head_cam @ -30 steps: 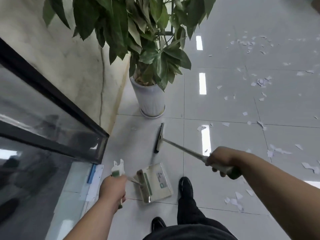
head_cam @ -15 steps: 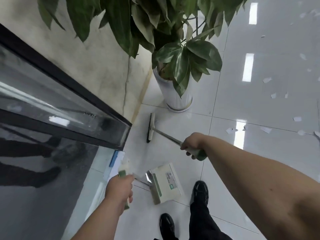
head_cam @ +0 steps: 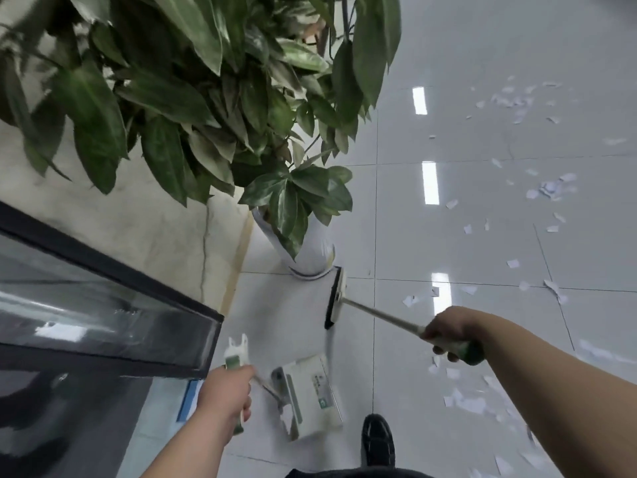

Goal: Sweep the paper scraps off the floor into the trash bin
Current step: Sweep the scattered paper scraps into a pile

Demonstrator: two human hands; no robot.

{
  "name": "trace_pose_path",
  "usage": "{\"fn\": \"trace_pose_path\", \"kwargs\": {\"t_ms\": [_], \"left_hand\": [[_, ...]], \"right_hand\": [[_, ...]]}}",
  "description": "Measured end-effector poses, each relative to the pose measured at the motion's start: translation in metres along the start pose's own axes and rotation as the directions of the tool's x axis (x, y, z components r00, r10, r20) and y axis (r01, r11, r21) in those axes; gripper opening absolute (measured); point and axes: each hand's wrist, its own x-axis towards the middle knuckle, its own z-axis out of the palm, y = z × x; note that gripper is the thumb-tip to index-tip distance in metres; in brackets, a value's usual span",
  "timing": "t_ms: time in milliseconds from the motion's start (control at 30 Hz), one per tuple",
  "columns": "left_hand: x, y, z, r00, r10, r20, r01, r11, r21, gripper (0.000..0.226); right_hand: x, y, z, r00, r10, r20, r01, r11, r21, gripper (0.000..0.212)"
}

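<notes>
My right hand (head_cam: 448, 334) grips the green-ended handle of a broom (head_cam: 336, 296). The broom's dark brush head rests on the floor beside the plant pot. My left hand (head_cam: 225, 389) holds the green-and-white handle of a cream dustpan (head_cam: 310, 396), which sits on the tiles near my feet. White paper scraps (head_cam: 548, 188) lie scattered over the grey floor to the right. More scraps (head_cam: 468, 401) lie under my right forearm. No trash bin is in view.
A large potted plant (head_cam: 306, 257) in a white pot stands against the beige wall (head_cam: 144, 232), its leaves filling the upper left. A dark glass panel with a black frame (head_cam: 113, 298) runs along the left. My black shoe (head_cam: 377, 439) is at the bottom centre.
The view has swung back right, so more scattered scraps show. The broom head has moved away from the wall to beside the pot. Both hands keep their grips.
</notes>
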Motion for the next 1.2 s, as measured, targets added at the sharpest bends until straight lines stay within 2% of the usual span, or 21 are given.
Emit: {"fn": "trace_pose_path", "kwargs": {"t_ms": [100,400,600,833,933,1000,1200], "left_hand": [[0.0,0.015,0.01,0.998,0.047,0.032,-0.048,0.998,0.029,0.009],[0.013,0.066,0.052,0.972,0.144,0.187,-0.164,0.981,0.1,0.025],[0.023,0.091,0.078,0.919,0.179,0.351,-0.26,0.945,0.2,0.023],[0.043,0.102,0.079,0.843,0.185,0.505,-0.367,0.885,0.288,0.016],[0.053,0.101,0.078,0.813,0.178,0.554,-0.406,0.856,0.32,0.018],[0.06,0.1,0.079,0.798,0.174,0.577,-0.427,0.839,0.338,0.017],[0.072,0.086,0.085,0.737,0.127,0.664,-0.488,0.779,0.393,0.018]], "right_hand": [[-0.009,0.018,-0.013,1.0,0.005,-0.029,-0.003,0.997,0.071,0.025],[-0.044,0.084,-0.033,0.983,0.13,-0.132,-0.092,0.962,0.257,0.02],[-0.079,0.133,-0.025,0.946,0.258,-0.196,-0.14,0.871,0.471,0.011],[-0.111,0.148,0.024,0.899,0.345,-0.269,-0.133,0.801,0.584,0.011],[-0.124,0.153,0.048,0.877,0.375,-0.299,-0.153,0.81,0.566,0.01],[-0.134,0.157,0.064,0.871,0.383,-0.308,-0.177,0.828,0.532,0.017],[-0.158,0.157,0.117,0.902,0.358,-0.242,-0.243,0.883,0.402,0.021]]}}
